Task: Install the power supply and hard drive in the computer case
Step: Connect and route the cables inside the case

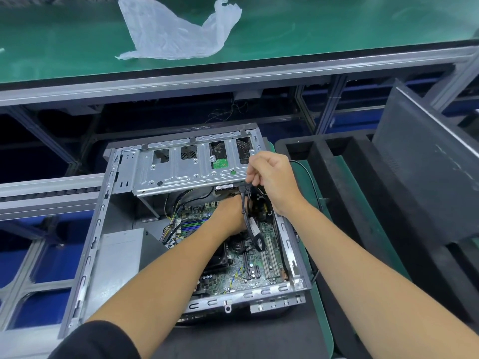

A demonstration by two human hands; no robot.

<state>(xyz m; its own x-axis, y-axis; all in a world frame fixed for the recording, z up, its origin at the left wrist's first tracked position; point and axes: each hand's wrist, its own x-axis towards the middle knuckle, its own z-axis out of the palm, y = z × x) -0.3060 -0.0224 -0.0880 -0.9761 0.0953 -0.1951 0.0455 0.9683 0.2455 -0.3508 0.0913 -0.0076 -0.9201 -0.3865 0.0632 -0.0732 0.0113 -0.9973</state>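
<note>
An open computer case [101, 229] lies on its side in front of me, its motherboard [261, 265] exposed. A silver drive cage [186, 167] spans the far end, and the hard drive's green circuit board [220, 164] shows through a cutout. The grey power supply [116, 255] sits at the case's left. My right hand [272, 177] pinches a black cable [245, 211] just below the cage's right end. My left hand [230, 216] reaches under the cage above the motherboard; its fingers are hidden.
A green bench [311, 29] runs across the back with a crumpled clear plastic bag [171, 29] on it. Black foam packing [350, 177] and a dark side panel [425, 161] stand to the right. A roller conveyor rail [46, 193] lies at the left.
</note>
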